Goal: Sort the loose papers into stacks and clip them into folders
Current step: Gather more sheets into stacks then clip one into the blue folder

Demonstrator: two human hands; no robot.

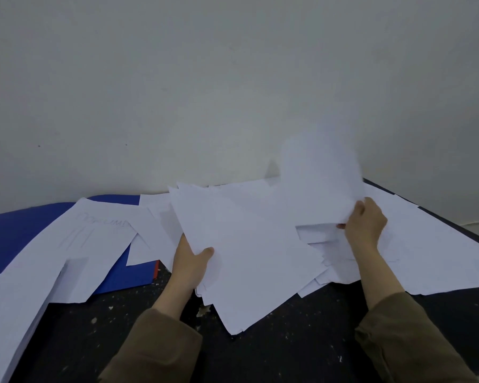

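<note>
While my left hand [191,261] pinches the near edge of a gathered stack [249,261], thumb on top and the other fingers hidden beneath, my right hand [364,225] has its fingers closed on the lower corner of a single sheet [321,183], which stands tilted up off the heap and looks blurred. I judge this to be the sorting step, well short of any clipping: loose papers [426,252] lie spread across the black table [301,346] to my right, more overlap on my left, and the blue folder [14,233] lies flat against the wall, half covered by sheets (I can't see a clip on it). Next, I think, the raised sheet should be laid squarely on the stack I hold, which calls for a light grip so it doesn't crease and a steady left hand so the pile doesn't fan out.
</note>
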